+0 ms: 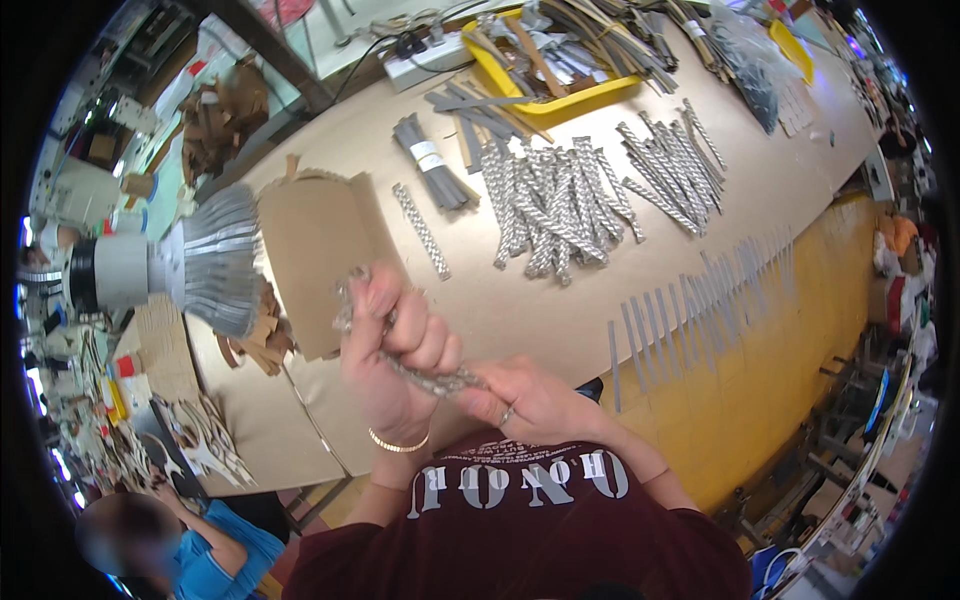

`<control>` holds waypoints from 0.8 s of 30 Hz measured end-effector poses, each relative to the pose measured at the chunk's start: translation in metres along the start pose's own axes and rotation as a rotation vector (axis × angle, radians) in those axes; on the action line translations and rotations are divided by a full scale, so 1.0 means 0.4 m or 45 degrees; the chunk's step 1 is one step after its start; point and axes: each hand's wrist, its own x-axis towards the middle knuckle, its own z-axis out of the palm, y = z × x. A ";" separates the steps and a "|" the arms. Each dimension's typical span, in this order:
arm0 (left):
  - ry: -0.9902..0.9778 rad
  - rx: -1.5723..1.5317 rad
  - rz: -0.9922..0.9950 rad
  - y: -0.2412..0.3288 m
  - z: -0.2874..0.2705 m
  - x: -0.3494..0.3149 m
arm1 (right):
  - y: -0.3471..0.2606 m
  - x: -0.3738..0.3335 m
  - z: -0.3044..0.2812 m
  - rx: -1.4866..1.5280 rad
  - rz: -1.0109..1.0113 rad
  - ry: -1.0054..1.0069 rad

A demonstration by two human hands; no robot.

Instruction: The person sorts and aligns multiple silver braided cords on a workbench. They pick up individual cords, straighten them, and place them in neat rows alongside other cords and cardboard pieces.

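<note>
In front of my chest, both my hands are on one braided silver-grey strip (440, 380). My left hand (395, 340) is closed in a fist around it, and a short end sticks out above the thumb. At the other end, my right hand (530, 398) pinches the strip between thumb and fingers, lower and to the right. Similar braided strips lie on the table beyond: a large heap (560, 215), a smaller group (670, 170) to its right, and a single strip (422, 232) nearer my left hand.
Left of the heap lie a bundle of grey strips (430, 160) with a white band and a brown cardboard piece (325, 245). A white cylinder with fanned grey ribs (215, 262) stands out at left. Flat grey strips (700, 310) line the table's edge. Behind are a yellow tray (590, 101) and, lower left, a person (225, 540).
</note>
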 end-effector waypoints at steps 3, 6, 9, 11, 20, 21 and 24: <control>-0.001 0.060 -0.070 0.008 -0.006 -0.010 | 0.005 0.008 0.014 -0.003 -0.107 -0.007; -0.014 -0.004 -0.066 -0.007 -0.020 -0.013 | 0.023 -0.006 0.014 -0.102 -0.143 0.020; -0.066 0.055 -0.017 -0.021 -0.038 -0.007 | 0.036 -0.015 0.006 -0.192 -0.153 0.028; 0.053 0.086 -0.092 -0.031 -0.055 0.018 | 0.039 -0.017 -0.003 -0.237 -0.020 0.060; 0.309 0.992 0.169 -0.228 -0.109 0.304 | 0.080 0.038 -0.217 -0.660 0.380 0.664; 0.307 1.282 0.347 -0.245 -0.110 0.319 | 0.084 0.047 -0.239 -0.796 0.395 0.726; 0.069 2.011 0.614 -0.273 -0.133 0.294 | 0.093 0.068 -0.277 -1.107 0.509 0.784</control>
